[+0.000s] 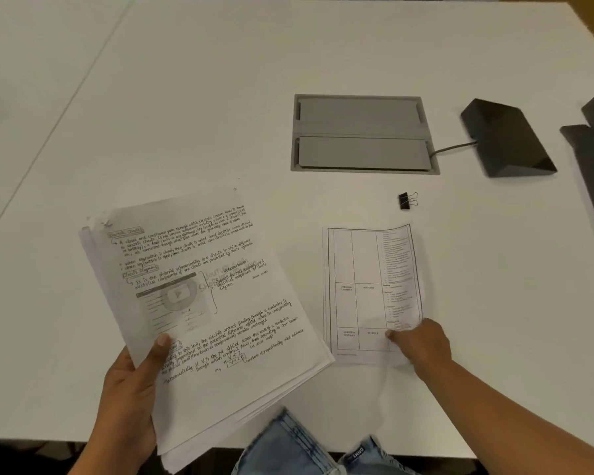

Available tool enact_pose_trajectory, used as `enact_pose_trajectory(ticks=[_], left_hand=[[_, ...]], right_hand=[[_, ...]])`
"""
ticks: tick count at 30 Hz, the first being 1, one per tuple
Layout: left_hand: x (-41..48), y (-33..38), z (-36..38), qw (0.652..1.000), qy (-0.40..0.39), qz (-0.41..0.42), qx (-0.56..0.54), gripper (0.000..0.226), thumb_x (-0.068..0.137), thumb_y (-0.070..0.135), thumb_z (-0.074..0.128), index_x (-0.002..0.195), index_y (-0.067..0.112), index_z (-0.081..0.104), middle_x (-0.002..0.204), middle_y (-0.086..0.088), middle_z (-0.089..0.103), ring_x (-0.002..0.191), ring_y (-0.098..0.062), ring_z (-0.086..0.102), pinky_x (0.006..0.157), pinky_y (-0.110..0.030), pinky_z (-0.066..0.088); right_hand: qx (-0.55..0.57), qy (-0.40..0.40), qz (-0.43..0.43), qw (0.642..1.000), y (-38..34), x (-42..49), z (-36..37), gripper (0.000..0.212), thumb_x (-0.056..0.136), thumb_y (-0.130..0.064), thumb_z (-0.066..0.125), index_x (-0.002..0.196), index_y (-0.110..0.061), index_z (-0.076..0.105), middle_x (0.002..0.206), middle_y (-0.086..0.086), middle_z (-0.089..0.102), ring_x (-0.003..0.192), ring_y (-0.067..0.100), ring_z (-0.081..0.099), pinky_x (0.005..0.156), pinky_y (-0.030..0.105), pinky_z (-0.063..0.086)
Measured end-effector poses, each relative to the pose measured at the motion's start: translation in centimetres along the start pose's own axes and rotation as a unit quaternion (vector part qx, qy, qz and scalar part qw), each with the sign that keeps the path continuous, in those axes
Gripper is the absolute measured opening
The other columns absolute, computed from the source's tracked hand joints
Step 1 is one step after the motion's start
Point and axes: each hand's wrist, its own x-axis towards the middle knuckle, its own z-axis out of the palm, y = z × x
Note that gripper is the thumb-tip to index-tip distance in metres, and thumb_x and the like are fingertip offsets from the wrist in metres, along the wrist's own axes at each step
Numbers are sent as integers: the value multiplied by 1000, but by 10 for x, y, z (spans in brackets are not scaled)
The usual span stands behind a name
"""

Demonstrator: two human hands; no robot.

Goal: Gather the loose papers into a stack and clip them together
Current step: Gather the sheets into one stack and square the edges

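On the near side of the white table [186,97], just right of centre, lies the one loose sheet left out, a printed timetable sheet [364,269] with its long axis running away from the person. The right hand [422,341] is the nearer hand by far: it sits on the sheet's near right corner, thumb on top and fingers curled at the edge, seemingly pinching it (the fingers underneath are hidden). The left hand [127,389] grips the stack of handwritten notes [199,286] by its near left edge, thumb pressed across the top page, the stack held tilted above the table just to the left of the loose sheet. So the coming move is likely a short carry leftward onto that stack. Counted: one stack of several pages, one loose sheet, and one black binder clip [405,201], lying just beyond the sheet's far right corner.
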Motion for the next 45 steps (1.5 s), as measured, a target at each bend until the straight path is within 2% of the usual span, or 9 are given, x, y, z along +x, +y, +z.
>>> enact_pose_trajectory(ticks=[3, 8, 11, 18, 22, 27, 31, 34, 45], left_hand=[[3, 4, 3, 1000, -5, 6, 13, 16, 94, 16, 58, 105, 21, 68, 89, 1, 80, 72, -17, 77, 58, -32, 63], [7, 6, 10, 999, -14, 8, 36, 16, 94, 17, 59, 106, 22, 67, 92, 0, 80, 75, -19, 77, 60, -33, 63], [11, 5, 13, 998, -16, 8, 53, 19, 93, 19, 60, 110, 21, 67, 96, -2, 80, 81, -22, 77, 62, -33, 64], [22, -3, 21, 997, -4, 2, 78, 28, 94, 19, 61, 121, 13, 64, 113, -13, 73, 103, -37, 68, 87, -48, 55], [26, -6, 26, 997, -8, 0, 83, 25, 94, 17, 61, 118, 14, 66, 110, -12, 75, 102, -37, 69, 88, -49, 55], [29, -11, 30, 995, -13, 1, 97, 18, 92, 19, 63, 109, 17, 69, 101, -9, 78, 95, -35, 72, 87, -51, 56], [27, -15, 40, 994, -25, 2, 107, 17, 92, 19, 64, 108, 16, 70, 101, -13, 78, 91, -36, 74, 83, -49, 58], [21, -18, 53, 995, -41, -4, 95, 18, 93, 16, 63, 108, 13, 70, 101, -15, 78, 92, -38, 74, 84, -49, 58], [-17, -15, 107, 990, -118, -44, 69, 28, 95, 37, 55, 113, 22, 70, 104, -4, 79, 100, -28, 73, 94, -53, 54]], right_hand=[[57, 1, -13, 998, 3, 2, -8, 42, 71, -38, 79, 101, -11, 67, 103, 11, 72, 87, 30, 68, 80, 43, 58], [96, 19, -6, 995, 11, 4, -30, 69, 82, -39, 72, 134, -1, 52, 133, 12, 60, 118, 35, 57, 98, 40, 46], [103, 37, -28, 994, 21, 3, -44, 47, 88, -32, 68, 121, 0, 62, 121, 18, 66, 98, 32, 61, 89, 39, 50], [230, 37, -34, 972, 44, 1, -63, 10, 92, -24, 63, 98, -17, 66, 113, 11, 68, 99, 31, 63, 89, 49, 54], [324, 16, -43, 945, 42, -12, -75, 23, 94, -21, 59, 115, -13, 64, 107, 7, 67, 98, 27, 62, 85, 40, 52], [379, -20, -87, 921, 28, -34, -92, 9, 93, -21, 61, 96, -20, 69, 103, -1, 74, 98, 22, 68, 91, 39, 51], [409, -62, -132, 901, 12, -55, -102, 28, 78, -35, 69, 97, -14, 70, 99, 2, 78, 86, 18, 74, 68, 24, 59], [413, -85, -157, 893, 1, -67, -105, 48, 64, -43, 72, 99, -10, 71, 100, 5, 78, 90, 20, 74, 76, 30, 60], [344, -129, -199, 908, -15, -96, -76, 19, 89, -15, 63, 105, -22, 71, 99, -3, 78, 92, 18, 74, 82, 33, 59]])
